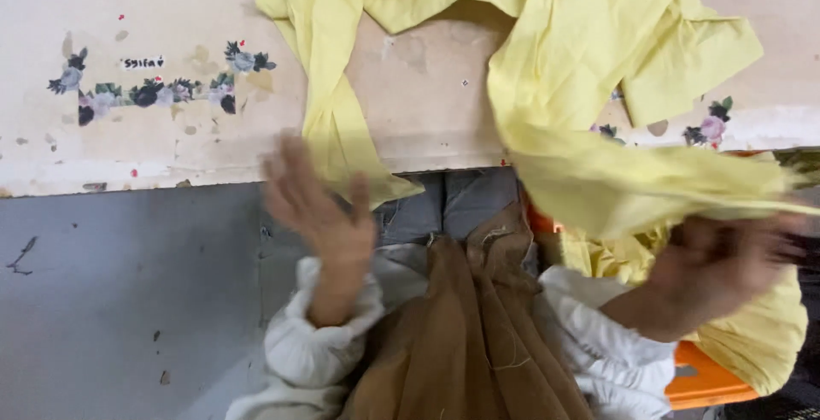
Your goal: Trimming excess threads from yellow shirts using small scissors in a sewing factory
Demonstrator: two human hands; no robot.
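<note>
A pale yellow garment [589,52] lies crumpled across a worn cream table [171,146], with a long strip [333,121] hanging toward the near edge. My left hand [320,211] is raised near that edge with fingers spread, blurred, holding nothing, just beside the strip's end. My right hand [722,262], also blurred, grips a fold of the yellow cloth [649,185] pulled out to the right. Both arms wear white sleeves.
Brown fabric [465,334] hangs between my arms. The table top bears faded flower prints [154,87]. A grey floor [111,300] lies at lower left. An orange object [705,381] shows at lower right beneath more yellow cloth [769,334].
</note>
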